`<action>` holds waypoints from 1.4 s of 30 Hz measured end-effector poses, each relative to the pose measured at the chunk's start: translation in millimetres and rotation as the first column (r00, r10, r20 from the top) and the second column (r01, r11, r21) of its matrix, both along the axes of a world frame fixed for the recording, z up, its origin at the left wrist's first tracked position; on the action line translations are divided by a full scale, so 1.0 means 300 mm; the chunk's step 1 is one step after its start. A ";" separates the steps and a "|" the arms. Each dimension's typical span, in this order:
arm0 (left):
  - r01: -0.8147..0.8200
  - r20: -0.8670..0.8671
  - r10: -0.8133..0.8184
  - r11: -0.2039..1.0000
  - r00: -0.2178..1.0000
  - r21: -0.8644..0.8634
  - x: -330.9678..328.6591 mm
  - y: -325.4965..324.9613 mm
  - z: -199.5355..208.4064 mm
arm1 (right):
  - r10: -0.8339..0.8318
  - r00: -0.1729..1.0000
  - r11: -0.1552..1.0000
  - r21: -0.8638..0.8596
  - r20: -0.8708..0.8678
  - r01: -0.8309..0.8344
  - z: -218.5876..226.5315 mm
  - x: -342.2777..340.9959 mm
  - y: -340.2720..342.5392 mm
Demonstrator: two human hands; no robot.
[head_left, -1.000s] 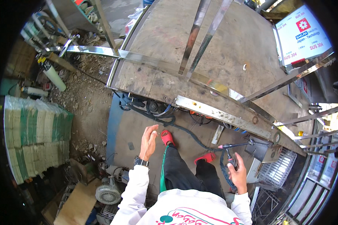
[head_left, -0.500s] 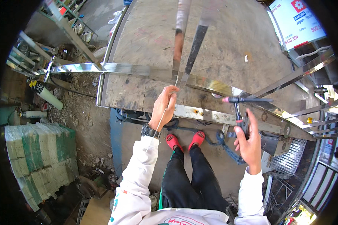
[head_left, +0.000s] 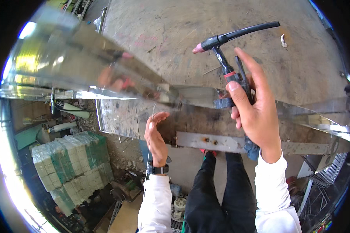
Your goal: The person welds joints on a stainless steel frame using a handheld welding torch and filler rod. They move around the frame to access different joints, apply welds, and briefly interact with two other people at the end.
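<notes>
Your right hand (head_left: pixel 256 106) is wrapped round the torch (head_left: pixel 223 62) above the bench (head_left: pixel 171 39), thumb against the handle, forefinger lifted clear, pink nozzle (head_left: pixel 198 48) aimed left. The torch should feel light and stiff. Hold it by the handle below the red ring; the nozzle is probably brittle, and the long rear cap (head_left: pixel 249 30) offers little purchase. Expect some drag from the hose (head_left: pixel 252 148), which hangs below your right wrist, across the strip (head_left: pixel 229 144).

Your left hand (head_left: pixel 156 138) is near the rail (head_left: pixel 198 95), with the rod (head_left: pixel 148 155) running beside the palm and down past your watch (head_left: pixel 158 169). The rod shows so faintly that I cannot tell whether your fingers pinch it. It looks light and springy, best gripped near the working end.

The post (head_left: pixel 85 62) slants in from the upper left, blocking that side; its polished steel is likely rigid and slick. A wrapped stack (head_left: pixel 74 167) stands farther off, left of your left forearm.
</notes>
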State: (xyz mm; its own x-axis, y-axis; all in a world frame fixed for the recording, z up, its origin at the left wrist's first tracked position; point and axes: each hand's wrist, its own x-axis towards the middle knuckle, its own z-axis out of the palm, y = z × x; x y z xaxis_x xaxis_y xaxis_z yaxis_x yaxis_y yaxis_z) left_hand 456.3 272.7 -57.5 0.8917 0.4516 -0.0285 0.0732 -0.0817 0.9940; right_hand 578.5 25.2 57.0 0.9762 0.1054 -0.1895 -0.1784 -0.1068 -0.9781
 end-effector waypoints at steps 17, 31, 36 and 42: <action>-0.373 0.005 0.375 0.925 0.927 -0.074 -0.022 0.031 -0.037 | 0.171 0.982 0.981 0.103 -0.074 -0.164 -0.197 0.066 -0.002; 0.358 -0.118 -0.338 0.878 0.934 0.318 0.430 0.347 0.183 | 0.275 0.961 0.961 0.020 -0.031 -0.275 -0.198 0.002 0.089; 0.668 -0.106 -0.663 0.743 0.741 0.032 0.672 0.364 0.231 | 0.315 0.949 0.947 0.055 0.027 -0.316 -0.184 -0.005 0.118; 0.898 0.074 -0.895 0.437 0.440 -0.051 0.754 0.164 0.153 | 0.280 0.956 0.960 -0.027 0.084 -0.279 -0.216 -0.015 0.119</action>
State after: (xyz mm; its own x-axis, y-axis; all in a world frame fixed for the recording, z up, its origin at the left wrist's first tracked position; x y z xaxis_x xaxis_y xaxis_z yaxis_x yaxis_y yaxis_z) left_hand 682.4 321.8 -11.7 0.7972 -0.6035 0.0147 -0.0281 -0.0128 0.9995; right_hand 574.1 61.0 -7.6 0.9208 0.3744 -0.1092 -0.0542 -0.1545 -0.9865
